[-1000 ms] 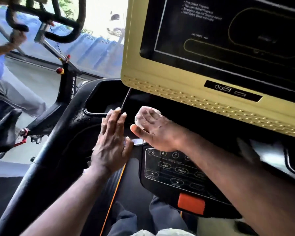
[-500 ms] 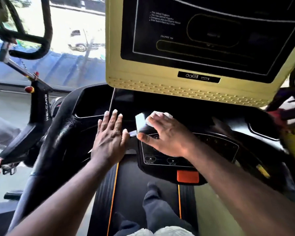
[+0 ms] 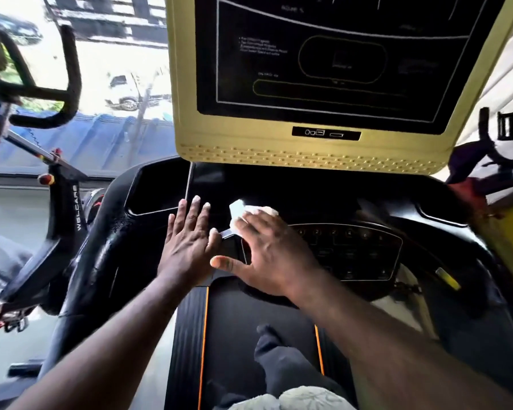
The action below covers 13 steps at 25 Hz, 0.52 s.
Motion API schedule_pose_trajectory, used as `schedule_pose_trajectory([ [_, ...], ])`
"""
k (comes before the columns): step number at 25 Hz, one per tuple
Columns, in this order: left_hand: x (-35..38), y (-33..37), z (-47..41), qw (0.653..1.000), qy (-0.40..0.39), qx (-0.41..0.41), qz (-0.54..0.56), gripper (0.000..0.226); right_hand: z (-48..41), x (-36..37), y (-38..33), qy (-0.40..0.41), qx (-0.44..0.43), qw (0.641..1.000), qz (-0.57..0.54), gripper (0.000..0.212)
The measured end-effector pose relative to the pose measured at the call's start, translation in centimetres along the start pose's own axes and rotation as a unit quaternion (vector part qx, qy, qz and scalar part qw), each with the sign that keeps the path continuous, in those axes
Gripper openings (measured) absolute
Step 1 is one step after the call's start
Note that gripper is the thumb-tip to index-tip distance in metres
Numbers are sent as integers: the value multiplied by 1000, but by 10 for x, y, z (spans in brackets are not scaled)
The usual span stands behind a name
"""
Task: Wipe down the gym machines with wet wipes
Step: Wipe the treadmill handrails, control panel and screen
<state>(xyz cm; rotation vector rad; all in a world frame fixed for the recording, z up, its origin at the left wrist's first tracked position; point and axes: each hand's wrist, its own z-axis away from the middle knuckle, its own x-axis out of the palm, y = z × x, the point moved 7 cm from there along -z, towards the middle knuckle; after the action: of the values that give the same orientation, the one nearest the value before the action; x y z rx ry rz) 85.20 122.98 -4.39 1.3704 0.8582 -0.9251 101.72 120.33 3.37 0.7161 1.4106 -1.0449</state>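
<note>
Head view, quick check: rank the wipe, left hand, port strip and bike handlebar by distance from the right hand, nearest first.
1. Wipe: pressed under the right hand's fingers.
2. Left hand: lying flat just to its left.
3. Port strip: up ahead, on the yellow frame.
4. Bike handlebar: far left, by the window.

Pretty tight up top: the yellow screen housing (image 3: pixel 308 156) overhangs the black console (image 3: pixel 323 196), leaving a low gap behind the keypad (image 3: pixel 359 253). The left hand (image 3: pixel 190 241) lies flat just beside the right hand (image 3: pixel 270 258), blocking the way to the tray pocket (image 3: pixel 157 190); the keypad's right half is uncovered.
</note>
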Motion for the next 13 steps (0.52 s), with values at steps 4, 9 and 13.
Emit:
schedule_pose_trajectory([
  [4, -2, -2, 0, 1000, 2, -17, 17, 86, -1, -21, 68, 10, 71, 997, 15, 98],
  [9, 0, -3, -1, 999, 36, -6, 11, 77, 15, -19, 234, -101, 299, 948, -32, 116],
  [13, -2, -2, 0, 999, 43, 5, 8, 74, -77, 14, 135, -184, 37, 978, -92, 107],
])
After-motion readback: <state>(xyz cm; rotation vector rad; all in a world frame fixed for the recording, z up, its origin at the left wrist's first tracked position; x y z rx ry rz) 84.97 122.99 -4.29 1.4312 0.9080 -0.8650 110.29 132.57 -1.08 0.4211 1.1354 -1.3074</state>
